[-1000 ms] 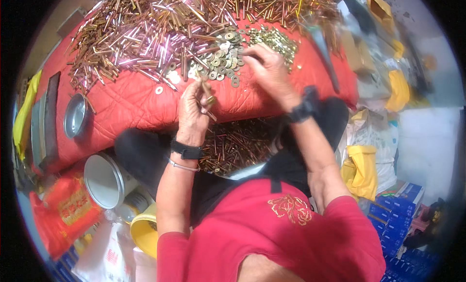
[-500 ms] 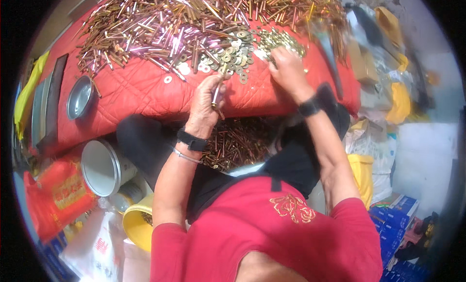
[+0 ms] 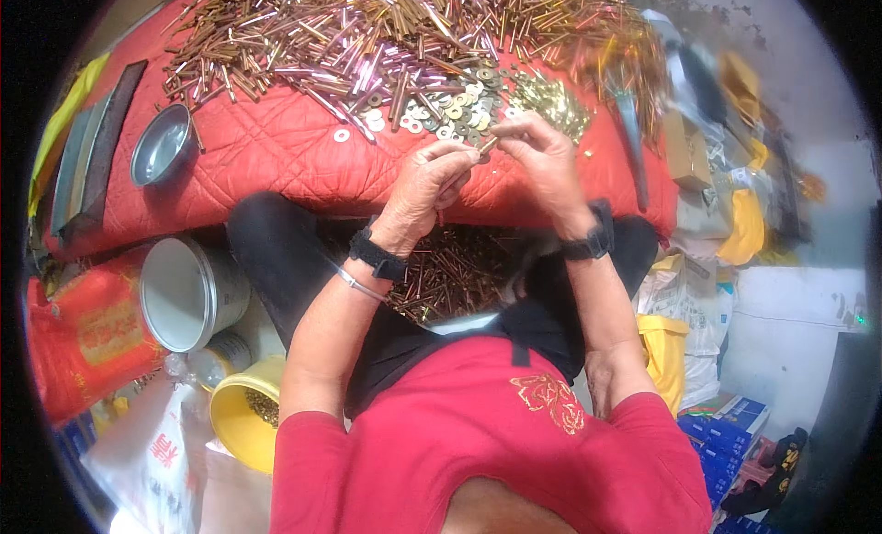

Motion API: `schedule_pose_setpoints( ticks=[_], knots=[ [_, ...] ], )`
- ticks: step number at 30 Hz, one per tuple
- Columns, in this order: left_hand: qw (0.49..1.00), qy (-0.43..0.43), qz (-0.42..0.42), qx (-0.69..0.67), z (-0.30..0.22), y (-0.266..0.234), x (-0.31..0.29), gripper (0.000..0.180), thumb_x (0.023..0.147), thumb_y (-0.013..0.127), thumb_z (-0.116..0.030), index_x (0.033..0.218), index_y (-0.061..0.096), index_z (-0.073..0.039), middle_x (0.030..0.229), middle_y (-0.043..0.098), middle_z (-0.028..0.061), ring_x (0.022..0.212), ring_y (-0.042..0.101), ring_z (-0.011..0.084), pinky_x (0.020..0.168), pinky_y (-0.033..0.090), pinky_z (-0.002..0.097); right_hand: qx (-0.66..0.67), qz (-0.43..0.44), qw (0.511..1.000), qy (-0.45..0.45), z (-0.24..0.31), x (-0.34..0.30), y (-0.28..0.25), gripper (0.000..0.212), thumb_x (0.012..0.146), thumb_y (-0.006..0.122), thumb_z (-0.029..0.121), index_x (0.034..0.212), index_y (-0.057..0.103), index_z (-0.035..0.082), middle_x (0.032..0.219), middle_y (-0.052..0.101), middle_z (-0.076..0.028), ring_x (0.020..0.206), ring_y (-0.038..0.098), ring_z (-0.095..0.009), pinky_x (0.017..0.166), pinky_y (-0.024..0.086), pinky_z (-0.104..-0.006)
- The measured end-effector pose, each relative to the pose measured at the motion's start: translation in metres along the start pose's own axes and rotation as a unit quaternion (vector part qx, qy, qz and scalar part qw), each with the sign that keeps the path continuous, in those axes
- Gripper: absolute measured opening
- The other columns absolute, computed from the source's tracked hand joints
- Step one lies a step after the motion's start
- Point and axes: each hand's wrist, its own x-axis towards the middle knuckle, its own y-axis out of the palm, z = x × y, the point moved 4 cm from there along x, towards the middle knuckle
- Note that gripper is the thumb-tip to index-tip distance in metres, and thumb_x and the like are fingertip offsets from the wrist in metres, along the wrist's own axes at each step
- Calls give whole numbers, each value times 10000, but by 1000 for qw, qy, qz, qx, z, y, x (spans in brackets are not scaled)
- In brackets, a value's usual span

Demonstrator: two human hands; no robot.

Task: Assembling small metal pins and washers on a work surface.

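My left hand (image 3: 430,183) and my right hand (image 3: 542,156) meet above the near edge of a red quilted cloth (image 3: 276,157). Both pinch one thin brass rod (image 3: 480,154) between their fingertips. Just beyond the hands lies a small heap of flat washers (image 3: 441,112). A wide pile of brass and copper rods (image 3: 367,38) covers the far part of the cloth. More rods (image 3: 450,272) lie in my lap between my forearms.
A small metal bowl (image 3: 161,144) sits on the cloth at left. Below it stand an open grey tin (image 3: 188,291) and a yellow tub (image 3: 243,410) with small parts. A red sack (image 3: 87,327) lies left; boxes and yellow bags (image 3: 726,231) crowd the right.
My right hand came back from the washer heap toward my left hand, and both now hold the same rod. The view shifted slightly.
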Motion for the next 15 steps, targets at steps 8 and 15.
schedule_pose_setpoints(
  ticks=[8, 15],
  knots=[
    [998, -15, 11, 54, -4, 2, -1, 104, 859, 644, -177, 890, 625, -79, 585, 434, -78, 454, 323, 15, 403, 216, 180, -15, 67, 998, 6, 13, 0, -2, 67, 878, 612, 61, 925, 648, 29, 841, 601, -11, 760, 548, -81, 684, 452, -223],
    [985, 31, -5, 167, -2, 4, 2, 125, 845, 671, -191, 874, 658, -70, 598, 474, -72, 483, 360, 10, 441, 244, 180, -229, 125, 965, 31, 16, -3, -9, 110, 923, 567, 128, 894, 606, 30, 716, 572, -3, 700, 537, -78, 648, 444, -230]
  ],
)
